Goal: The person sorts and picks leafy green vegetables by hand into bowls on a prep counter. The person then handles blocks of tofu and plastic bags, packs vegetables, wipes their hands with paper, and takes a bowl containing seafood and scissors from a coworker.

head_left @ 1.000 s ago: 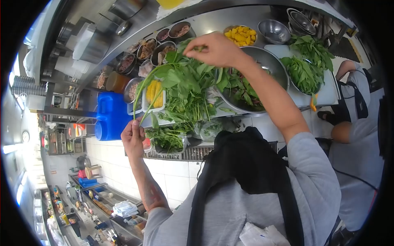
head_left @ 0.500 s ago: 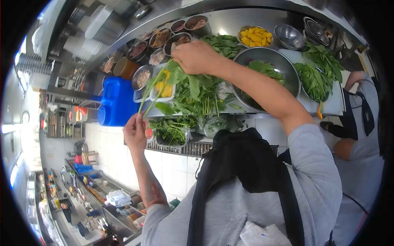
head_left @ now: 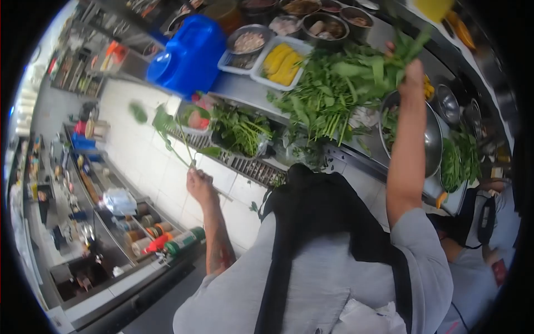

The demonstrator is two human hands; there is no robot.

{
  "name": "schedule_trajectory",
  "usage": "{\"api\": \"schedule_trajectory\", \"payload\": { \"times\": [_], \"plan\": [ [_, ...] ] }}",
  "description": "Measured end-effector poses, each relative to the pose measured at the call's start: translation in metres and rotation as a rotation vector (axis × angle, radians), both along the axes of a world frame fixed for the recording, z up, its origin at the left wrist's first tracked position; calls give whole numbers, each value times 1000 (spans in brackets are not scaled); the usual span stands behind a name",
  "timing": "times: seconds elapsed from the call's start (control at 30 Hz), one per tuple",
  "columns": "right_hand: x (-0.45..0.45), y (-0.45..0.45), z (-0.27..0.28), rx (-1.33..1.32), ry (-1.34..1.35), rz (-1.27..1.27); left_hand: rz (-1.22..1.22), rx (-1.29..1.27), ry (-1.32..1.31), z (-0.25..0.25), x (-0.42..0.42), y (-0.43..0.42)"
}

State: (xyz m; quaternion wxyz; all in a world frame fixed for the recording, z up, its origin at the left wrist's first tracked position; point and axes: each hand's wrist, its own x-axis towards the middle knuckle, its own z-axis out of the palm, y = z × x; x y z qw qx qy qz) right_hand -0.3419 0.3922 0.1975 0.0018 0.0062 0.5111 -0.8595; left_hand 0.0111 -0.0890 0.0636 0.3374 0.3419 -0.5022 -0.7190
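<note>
At lower left, my left hand (head_left: 201, 183) is closed round the lower ends of thin green stems (head_left: 177, 152), whose leaves fan out up and to the left over the floor. My right hand (head_left: 410, 73) is raised at upper right, its fingers closed on a bunch of leafy greens (head_left: 399, 62) above the counter. Below and left of that bunch lies a pile of leafy greens (head_left: 328, 100). A large steel bowl (head_left: 433, 146) with leaves inside sits under my right forearm.
A blue jug (head_left: 194, 58) stands at the counter's left end beside a white tray (head_left: 260, 71) of yellow pieces. Steel bowls of ingredients line the back. Below hangs a bin of greens (head_left: 239, 131). A co-worker's dark apron (head_left: 483, 214) shows at the right.
The view has turned and shifted. My left hand has drawn its stems away from the counter. My right hand has moved right and now holds a leafy bunch.
</note>
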Motion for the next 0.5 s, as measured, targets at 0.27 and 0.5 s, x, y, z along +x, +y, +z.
{"api": "schedule_trajectory", "payload": {
  "times": [0.27, 0.5],
  "plan": [
    [109, -56, -14, 401, -208, -137, -513, -830, -912, -340, -143, -104],
    [141, 13, -19, 62, -242, -155, -444, -119, -456, -264, -222, 6]
  ]
}}
